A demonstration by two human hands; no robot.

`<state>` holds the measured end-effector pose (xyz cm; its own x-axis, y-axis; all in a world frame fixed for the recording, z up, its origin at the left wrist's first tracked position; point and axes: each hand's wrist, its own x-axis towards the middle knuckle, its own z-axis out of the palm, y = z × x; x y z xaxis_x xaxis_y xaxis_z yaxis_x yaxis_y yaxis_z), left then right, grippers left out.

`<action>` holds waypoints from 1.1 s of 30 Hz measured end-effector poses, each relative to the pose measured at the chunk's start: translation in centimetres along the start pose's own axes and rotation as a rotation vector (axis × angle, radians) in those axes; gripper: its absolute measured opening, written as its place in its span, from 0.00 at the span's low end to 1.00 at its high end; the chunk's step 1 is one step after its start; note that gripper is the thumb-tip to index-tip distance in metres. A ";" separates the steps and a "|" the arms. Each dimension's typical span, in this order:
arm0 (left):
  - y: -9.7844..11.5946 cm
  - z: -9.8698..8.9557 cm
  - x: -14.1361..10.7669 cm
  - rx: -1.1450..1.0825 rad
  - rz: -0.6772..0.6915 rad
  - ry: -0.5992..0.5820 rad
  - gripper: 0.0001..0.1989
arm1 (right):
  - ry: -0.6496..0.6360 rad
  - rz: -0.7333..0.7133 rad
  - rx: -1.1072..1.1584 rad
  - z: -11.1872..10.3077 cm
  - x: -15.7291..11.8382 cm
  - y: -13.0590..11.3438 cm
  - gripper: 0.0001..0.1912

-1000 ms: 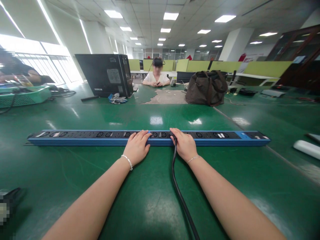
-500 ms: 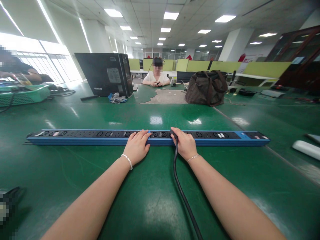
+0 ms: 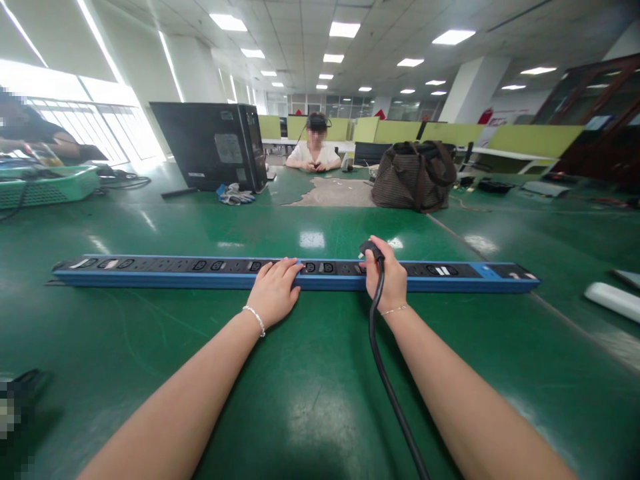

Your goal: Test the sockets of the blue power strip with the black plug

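Pwr strip (image 3: 330,283) w/ wht labels (image 3: 446,271), illegible

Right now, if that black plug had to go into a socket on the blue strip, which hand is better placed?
Probably the right hand: it grips the black plug, raised off the blue strip. The left hand rests on the strip, seemingly better suited to steadying it.
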<state>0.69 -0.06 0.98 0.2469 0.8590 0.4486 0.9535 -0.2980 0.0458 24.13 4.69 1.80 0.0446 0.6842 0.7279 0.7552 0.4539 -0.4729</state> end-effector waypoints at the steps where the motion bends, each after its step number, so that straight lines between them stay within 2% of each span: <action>1: 0.0 0.0 0.0 0.000 -0.001 0.000 0.22 | 0.020 0.027 -0.004 -0.3 0.1 0.3 0.20; 7: -0.1 0.0 -0.1 0.003 -0.004 0.002 0.22 | 0.141 0.018 -0.071 -2.2 1.2 2.3 0.18; 11: -0.1 0.1 -0.1 0.001 0.000 -0.002 0.22 | 0.165 0.051 -0.102 -4.0 2.4 3.8 0.16; 18: -0.1 0.0 0.0 -0.004 -0.003 0.001 0.22 | 0.184 0.215 -0.087 -6.8 3.0 7.9 0.19; 24: -0.1 -0.1 0.1 0.002 0.002 -0.010 0.22 | 0.145 0.267 -0.128 -6.7 2.0 10.0 0.19; 33: -0.2 -0.1 0.0 -0.001 0.003 -0.006 0.22 | 0.135 0.211 -0.109 -6.3 1.5 10.3 0.20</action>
<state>0.52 -0.07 1.10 0.2510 0.8604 0.4434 0.9525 -0.3011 0.0450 36.09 6.82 1.14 0.2900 0.6712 0.6822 0.7855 0.2402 -0.5703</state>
